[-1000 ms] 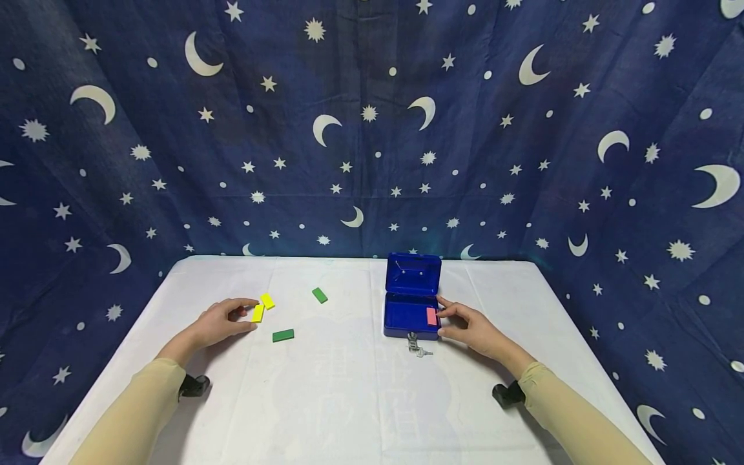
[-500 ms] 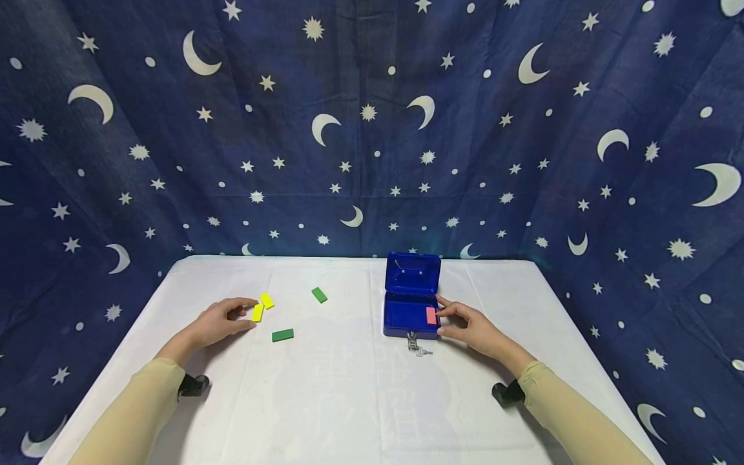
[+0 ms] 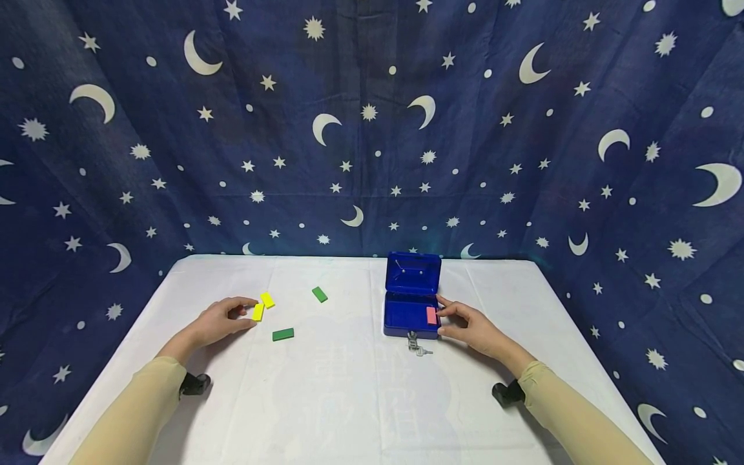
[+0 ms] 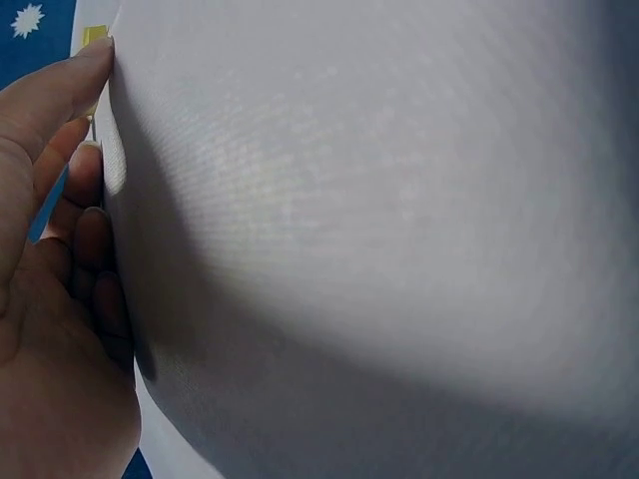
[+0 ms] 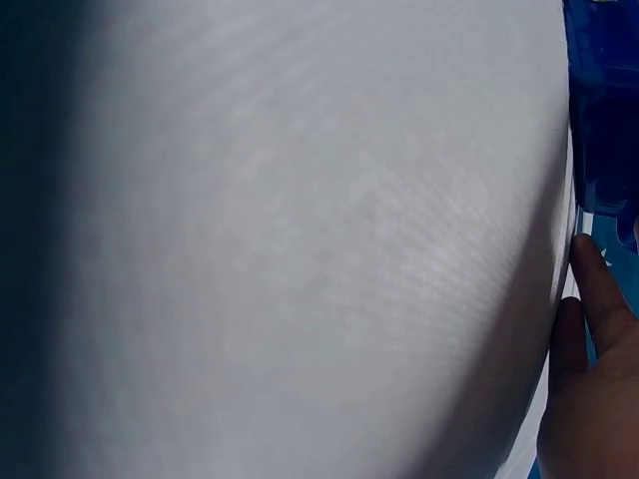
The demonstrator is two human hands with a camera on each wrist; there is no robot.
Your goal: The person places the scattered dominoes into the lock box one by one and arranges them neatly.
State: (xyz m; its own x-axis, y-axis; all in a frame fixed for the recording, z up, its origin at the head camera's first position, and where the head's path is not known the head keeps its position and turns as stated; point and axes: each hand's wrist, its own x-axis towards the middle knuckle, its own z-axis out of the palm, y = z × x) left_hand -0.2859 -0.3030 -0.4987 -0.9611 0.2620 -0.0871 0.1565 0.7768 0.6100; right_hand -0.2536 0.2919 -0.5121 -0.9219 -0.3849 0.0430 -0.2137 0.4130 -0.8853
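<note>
My left hand (image 3: pixel 223 320) rests at the left of the table, thumb and index finger at the two ends of a yellow block (image 3: pixel 258 312) lying there. The thumb hides part of the yellow block (image 4: pixel 95 35) in the left wrist view. A second yellow block (image 3: pixel 267 299) lies just beyond it. On the right stands a blue cash box (image 3: pixel 407 315), lid up, with a pink block (image 3: pixel 431 315) at its right side. My right hand (image 3: pixel 473 329) lies beside that side, fingers loosely spread; one fingertip is close to the pink block, though contact is unclear.
Two green blocks lie between the hands: one nearer (image 3: pixel 283 334), one farther back (image 3: pixel 320 294). In front of the box are a small latch or padlock (image 3: pixel 413 341) and a key (image 3: pixel 424 352). A white cloth covers the table (image 3: pixel 337 400); a starry curtain (image 3: pixel 372 161) hangs behind.
</note>
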